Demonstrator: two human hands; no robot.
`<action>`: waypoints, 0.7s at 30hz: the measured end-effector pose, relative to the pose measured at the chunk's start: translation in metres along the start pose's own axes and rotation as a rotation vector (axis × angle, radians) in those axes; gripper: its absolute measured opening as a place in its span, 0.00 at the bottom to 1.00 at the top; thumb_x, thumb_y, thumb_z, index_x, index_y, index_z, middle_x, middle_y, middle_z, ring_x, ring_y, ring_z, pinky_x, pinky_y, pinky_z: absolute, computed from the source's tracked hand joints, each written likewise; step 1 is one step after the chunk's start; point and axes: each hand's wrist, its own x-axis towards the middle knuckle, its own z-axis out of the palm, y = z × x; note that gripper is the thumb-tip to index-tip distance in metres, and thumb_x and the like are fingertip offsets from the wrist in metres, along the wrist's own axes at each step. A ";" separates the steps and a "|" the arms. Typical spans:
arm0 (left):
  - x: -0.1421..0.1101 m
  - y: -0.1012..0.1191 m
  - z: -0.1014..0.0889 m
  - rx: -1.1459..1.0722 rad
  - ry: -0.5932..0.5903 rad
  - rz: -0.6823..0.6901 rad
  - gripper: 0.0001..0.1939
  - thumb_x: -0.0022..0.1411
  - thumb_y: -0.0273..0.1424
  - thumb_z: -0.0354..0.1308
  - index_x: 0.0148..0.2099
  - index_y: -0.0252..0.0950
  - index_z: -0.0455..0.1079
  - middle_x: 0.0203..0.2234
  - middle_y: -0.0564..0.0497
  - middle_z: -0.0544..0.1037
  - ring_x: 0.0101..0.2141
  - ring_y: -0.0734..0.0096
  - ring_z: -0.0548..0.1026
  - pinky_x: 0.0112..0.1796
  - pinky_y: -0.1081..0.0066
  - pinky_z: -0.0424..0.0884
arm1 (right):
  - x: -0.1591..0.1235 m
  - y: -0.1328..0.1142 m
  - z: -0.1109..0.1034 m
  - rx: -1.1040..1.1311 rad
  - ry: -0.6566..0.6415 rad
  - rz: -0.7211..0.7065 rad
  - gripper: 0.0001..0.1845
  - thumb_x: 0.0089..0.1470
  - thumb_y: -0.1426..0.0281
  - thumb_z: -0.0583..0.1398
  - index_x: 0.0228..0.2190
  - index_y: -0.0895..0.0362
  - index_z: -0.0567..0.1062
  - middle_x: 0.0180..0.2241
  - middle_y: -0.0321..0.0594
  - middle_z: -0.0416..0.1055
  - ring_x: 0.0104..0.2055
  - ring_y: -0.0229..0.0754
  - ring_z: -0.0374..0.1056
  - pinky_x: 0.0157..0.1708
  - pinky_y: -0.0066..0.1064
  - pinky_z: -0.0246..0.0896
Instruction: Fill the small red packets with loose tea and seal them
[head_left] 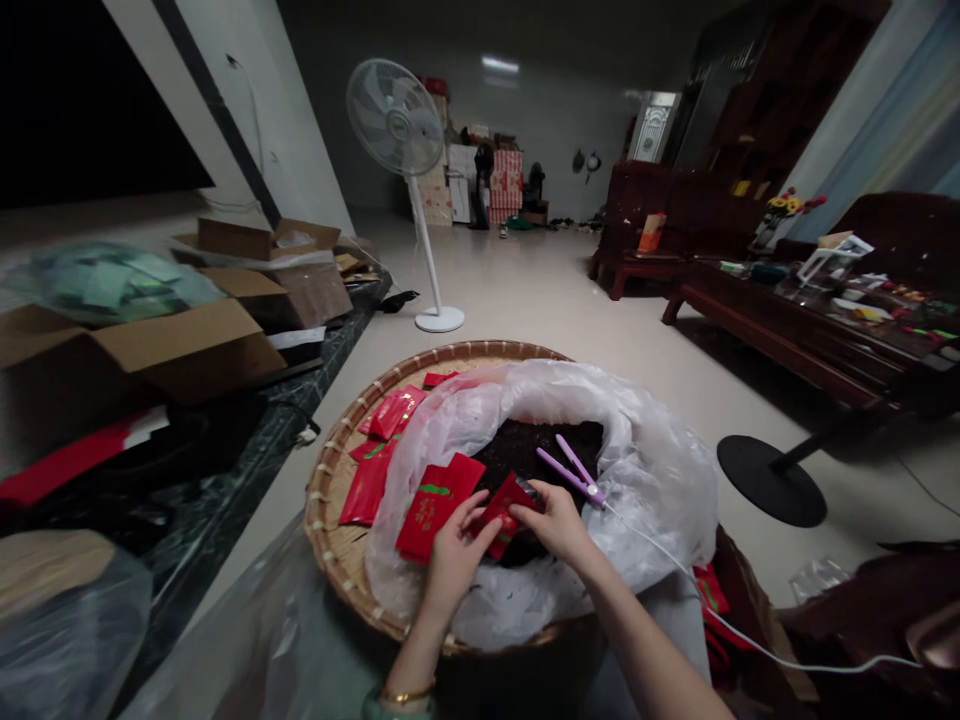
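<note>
My left hand [454, 555] and my right hand [556, 520] pinch a small red packet [506, 508] between them. A clear or shiny strip shows at the packet's upper right, by my right fingers. Just left of it, larger red packets [435, 510] with green and gold print lie on a white plastic bag [660, 470]. Dark loose material, perhaps tea leaves [502, 455], fills the opened bag. On it rests a purple flat iron [574, 475], its two arms apart and its white cord running right. Beneath everything is a round woven tray [319, 500].
More red packets [367, 490] lie along the tray's left side. Opened cardboard boxes [187, 340] stand on a dark ledge at left. A white standing fan [397, 120] is ahead. To the right are a wooden table [750, 310] and a round black base [772, 480].
</note>
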 end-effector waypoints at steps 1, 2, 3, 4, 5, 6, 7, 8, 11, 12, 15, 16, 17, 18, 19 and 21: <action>0.001 -0.001 -0.001 -0.039 -0.022 -0.058 0.26 0.48 0.41 0.64 0.47 0.32 0.70 0.37 0.43 0.80 0.38 0.60 0.78 0.42 0.61 0.74 | 0.000 0.000 -0.001 0.051 -0.004 0.013 0.08 0.45 0.67 0.62 0.29 0.59 0.74 0.26 0.35 0.74 0.27 0.39 0.70 0.28 0.29 0.68; 0.002 -0.001 -0.002 -0.065 -0.032 -0.103 0.25 0.46 0.41 0.65 0.44 0.31 0.72 0.36 0.43 0.80 0.37 0.60 0.79 0.41 0.61 0.74 | -0.001 0.000 -0.001 0.094 -0.002 0.023 0.10 0.44 0.65 0.62 0.28 0.59 0.73 0.25 0.35 0.73 0.26 0.39 0.69 0.27 0.28 0.68; 0.003 -0.002 -0.002 -0.084 -0.029 -0.133 0.25 0.44 0.40 0.66 0.43 0.30 0.73 0.35 0.42 0.81 0.36 0.59 0.79 0.41 0.61 0.74 | -0.001 0.000 0.000 0.133 0.000 0.032 0.11 0.43 0.64 0.63 0.28 0.59 0.73 0.24 0.34 0.72 0.25 0.38 0.69 0.26 0.28 0.68; 0.003 -0.002 -0.003 -0.101 -0.020 -0.154 0.25 0.42 0.40 0.67 0.41 0.29 0.73 0.34 0.42 0.81 0.35 0.60 0.79 0.41 0.61 0.74 | -0.001 0.000 0.000 0.170 0.003 0.041 0.13 0.42 0.63 0.64 0.28 0.59 0.72 0.23 0.34 0.72 0.24 0.38 0.69 0.25 0.28 0.68; 0.002 -0.001 -0.003 -0.122 -0.009 -0.169 0.25 0.42 0.40 0.68 0.41 0.29 0.73 0.33 0.42 0.81 0.35 0.60 0.79 0.40 0.61 0.74 | -0.002 -0.001 0.002 0.206 0.005 0.054 0.14 0.41 0.63 0.64 0.29 0.59 0.72 0.23 0.34 0.71 0.24 0.38 0.69 0.25 0.28 0.68; 0.002 0.000 -0.003 -0.146 -0.006 -0.181 0.25 0.42 0.39 0.68 0.41 0.29 0.73 0.33 0.42 0.81 0.34 0.60 0.79 0.40 0.62 0.74 | -0.002 -0.001 0.003 0.237 0.007 0.066 0.15 0.40 0.62 0.65 0.29 0.59 0.71 0.23 0.33 0.71 0.23 0.38 0.69 0.25 0.29 0.68; 0.001 0.001 -0.003 -0.175 -0.014 -0.189 0.26 0.42 0.39 0.68 0.42 0.29 0.72 0.33 0.42 0.81 0.35 0.60 0.79 0.40 0.62 0.75 | -0.001 -0.001 0.004 0.258 0.010 0.075 0.16 0.40 0.61 0.65 0.29 0.59 0.71 0.23 0.33 0.71 0.23 0.38 0.69 0.26 0.30 0.69; 0.000 0.003 -0.003 -0.206 -0.032 -0.194 0.26 0.43 0.39 0.68 0.44 0.29 0.71 0.35 0.42 0.81 0.36 0.60 0.79 0.41 0.62 0.75 | -0.001 -0.001 0.005 0.269 0.019 0.080 0.16 0.39 0.61 0.66 0.29 0.59 0.71 0.22 0.34 0.71 0.24 0.39 0.69 0.26 0.30 0.69; -0.002 0.010 -0.002 -0.273 -0.092 -0.223 0.31 0.43 0.36 0.69 0.49 0.32 0.67 0.38 0.43 0.80 0.35 0.62 0.79 0.37 0.64 0.76 | 0.000 -0.001 0.007 0.274 0.076 0.071 0.18 0.40 0.59 0.65 0.31 0.58 0.72 0.26 0.36 0.72 0.26 0.41 0.70 0.26 0.32 0.70; -0.003 0.012 -0.002 -0.283 -0.101 -0.249 0.32 0.42 0.36 0.69 0.50 0.32 0.66 0.36 0.44 0.80 0.33 0.63 0.80 0.34 0.65 0.76 | 0.000 -0.001 0.008 0.276 0.096 0.064 0.19 0.40 0.59 0.65 0.33 0.58 0.71 0.28 0.37 0.73 0.26 0.41 0.70 0.26 0.33 0.70; -0.003 0.013 -0.001 -0.308 -0.091 -0.322 0.29 0.41 0.36 0.70 0.44 0.31 0.67 0.28 0.47 0.80 0.25 0.67 0.78 0.27 0.70 0.75 | -0.002 -0.001 0.006 0.250 0.147 0.009 0.26 0.44 0.60 0.62 0.45 0.56 0.68 0.35 0.41 0.73 0.29 0.42 0.71 0.26 0.32 0.71; -0.003 0.012 -0.001 -0.321 -0.084 -0.329 0.27 0.40 0.36 0.70 0.42 0.30 0.67 0.26 0.48 0.80 0.24 0.68 0.78 0.27 0.72 0.74 | -0.003 0.000 0.005 0.223 0.161 -0.024 0.27 0.45 0.60 0.61 0.47 0.55 0.67 0.37 0.42 0.72 0.31 0.42 0.71 0.27 0.31 0.70; -0.003 0.012 -0.001 -0.329 -0.077 -0.325 0.26 0.40 0.35 0.70 0.41 0.30 0.67 0.25 0.49 0.79 0.24 0.70 0.78 0.27 0.73 0.74 | -0.005 0.000 0.002 0.186 0.170 -0.057 0.25 0.47 0.60 0.61 0.47 0.55 0.67 0.39 0.43 0.72 0.32 0.42 0.71 0.27 0.30 0.70; -0.004 0.011 -0.001 -0.333 -0.071 -0.318 0.25 0.41 0.35 0.70 0.40 0.31 0.67 0.25 0.50 0.79 0.23 0.70 0.77 0.27 0.74 0.73 | -0.006 0.001 -0.001 0.144 0.169 -0.085 0.22 0.48 0.60 0.60 0.44 0.55 0.69 0.39 0.44 0.72 0.33 0.42 0.70 0.28 0.29 0.69; -0.004 0.011 -0.002 -0.332 -0.071 -0.313 0.25 0.41 0.34 0.70 0.40 0.31 0.67 0.24 0.50 0.79 0.23 0.71 0.77 0.26 0.75 0.73 | -0.007 0.001 -0.005 0.105 0.155 -0.102 0.19 0.49 0.60 0.60 0.41 0.56 0.71 0.38 0.44 0.72 0.33 0.42 0.70 0.28 0.29 0.68; -0.005 0.011 -0.002 -0.321 -0.085 -0.306 0.26 0.41 0.34 0.70 0.41 0.31 0.66 0.24 0.51 0.79 0.23 0.72 0.77 0.26 0.75 0.72 | -0.008 -0.001 -0.013 0.048 0.083 -0.104 0.15 0.49 0.59 0.61 0.34 0.58 0.73 0.32 0.41 0.72 0.30 0.40 0.69 0.27 0.28 0.65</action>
